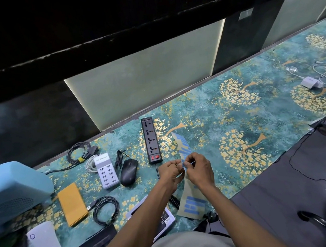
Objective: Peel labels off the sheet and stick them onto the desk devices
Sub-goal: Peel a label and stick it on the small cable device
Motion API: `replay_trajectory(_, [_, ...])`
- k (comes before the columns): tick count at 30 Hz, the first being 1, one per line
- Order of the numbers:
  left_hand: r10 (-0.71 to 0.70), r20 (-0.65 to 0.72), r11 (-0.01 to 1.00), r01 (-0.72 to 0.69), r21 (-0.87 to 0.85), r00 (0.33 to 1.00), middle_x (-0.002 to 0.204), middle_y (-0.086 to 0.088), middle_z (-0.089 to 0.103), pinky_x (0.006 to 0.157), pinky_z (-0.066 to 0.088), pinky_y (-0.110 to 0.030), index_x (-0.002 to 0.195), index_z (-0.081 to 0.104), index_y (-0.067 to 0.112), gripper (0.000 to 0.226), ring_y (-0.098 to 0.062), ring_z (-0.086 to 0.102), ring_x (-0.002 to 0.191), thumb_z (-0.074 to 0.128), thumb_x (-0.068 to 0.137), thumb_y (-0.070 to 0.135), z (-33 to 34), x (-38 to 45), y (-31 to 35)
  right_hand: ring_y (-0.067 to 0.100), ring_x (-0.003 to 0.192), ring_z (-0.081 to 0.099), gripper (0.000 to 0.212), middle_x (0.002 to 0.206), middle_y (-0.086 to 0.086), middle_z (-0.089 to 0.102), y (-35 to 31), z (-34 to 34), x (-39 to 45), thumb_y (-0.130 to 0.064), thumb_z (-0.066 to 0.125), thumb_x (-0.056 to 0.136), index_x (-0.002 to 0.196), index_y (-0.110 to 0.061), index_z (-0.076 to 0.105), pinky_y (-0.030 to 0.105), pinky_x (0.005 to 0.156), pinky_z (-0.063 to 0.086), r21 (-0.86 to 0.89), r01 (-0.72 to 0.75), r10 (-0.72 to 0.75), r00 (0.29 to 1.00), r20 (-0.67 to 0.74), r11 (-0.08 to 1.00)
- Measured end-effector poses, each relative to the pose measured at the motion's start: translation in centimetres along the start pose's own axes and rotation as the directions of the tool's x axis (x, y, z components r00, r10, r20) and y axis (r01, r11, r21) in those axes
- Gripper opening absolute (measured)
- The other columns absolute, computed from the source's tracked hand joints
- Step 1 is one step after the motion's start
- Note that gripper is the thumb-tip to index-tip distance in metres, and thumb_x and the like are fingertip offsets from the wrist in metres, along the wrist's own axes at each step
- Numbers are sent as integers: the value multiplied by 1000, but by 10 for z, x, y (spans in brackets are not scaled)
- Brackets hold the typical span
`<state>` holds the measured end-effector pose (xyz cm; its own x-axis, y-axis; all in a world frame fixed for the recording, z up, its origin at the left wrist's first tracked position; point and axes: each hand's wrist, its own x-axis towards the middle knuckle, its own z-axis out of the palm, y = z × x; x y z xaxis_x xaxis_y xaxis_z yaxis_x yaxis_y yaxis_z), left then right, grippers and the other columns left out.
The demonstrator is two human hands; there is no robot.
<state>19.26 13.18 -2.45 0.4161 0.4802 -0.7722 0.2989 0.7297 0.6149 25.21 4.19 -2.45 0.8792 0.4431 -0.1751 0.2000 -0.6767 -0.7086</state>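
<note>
Both hands raised above the table (239,114), just in front of the power strip (151,140). Left hand (169,173) and right hand (199,169) pinching at a blue label (184,165) on the curling label sheet (192,199). Thin, floppy, sticky stuff; best lifted by a corner, kept off itself. Label possibly part-peeled, fingertips hiding the edge. Printing unreadable. Sheet's near end running off the table edge.

White multi-port charger (106,171) reads "USB Charger".
</note>
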Motion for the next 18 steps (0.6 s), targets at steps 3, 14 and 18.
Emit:
replay_trajectory(3, [12,3,1000,-12,11,1000,76,-14,64,54,51,-29,89,65,2,21,-20,60,62,56,89,-17,-2,1,0,21,80,63,12,82,-2,66,-1,-2,0,-11,71,91,85,-16,61,39,71,51,141,42,-42,999,-2,989])
replay_trajectory(14, [496,-360,811,-273,518,790,95,-10,73,78,56,-35,96,72,10,10,-25,68,85,65,89,8,-71,-5,9,20,84,67,12,88,3,69,-29,34,-12,-17,75,92,96,-10,66,38,78,55,296,35,-83,985,152,955])
replay_trajectory(18, [725,-192,290,-41,956,661,117,-11,53,84,47,-39,119,56,12,30,-28,50,107,62,90,18,-120,-6,20,21,90,67,14,95,5,70,-51,57,-19,-20,73,95,104,-12,68,35,83,56,309,52,-147,945,293,950])
